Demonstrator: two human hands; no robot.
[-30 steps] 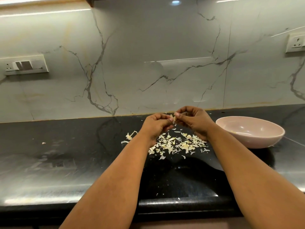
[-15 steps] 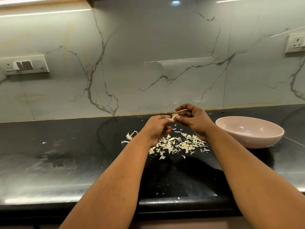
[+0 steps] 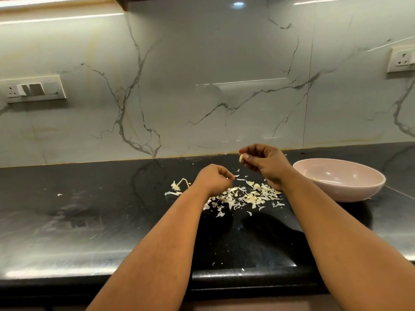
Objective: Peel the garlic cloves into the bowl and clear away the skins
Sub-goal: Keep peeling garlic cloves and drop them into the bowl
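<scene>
I look down over two bare forearms reaching across a black stone table [image 3: 89, 232] toward a grey marble-veined wall. My right hand [image 3: 263, 163] is raised above the table, its fingers curled, pinching a pale garlic clove [image 3: 241, 157] between thumb and fingertips. My left hand [image 3: 213, 179] sits lower and apart from the right, just above the table, fingers curled in with thumb and forefinger pressed together; I cannot tell whether a scrap of skin is held between them. Below and between both hands, a loose scatter of papery garlic skins [image 3: 247, 197] lies on the table. To its left, near the left wrist, lies a dried garlic stem with its root end [image 3: 178, 186]. A pink bowl [image 3: 350, 189] stands on the table to the right, just beside the right forearm, with a few pale pieces inside. A switch plate [image 3: 33, 89] is on the wall at left, a socket [image 3: 402, 59] at right.
</scene>
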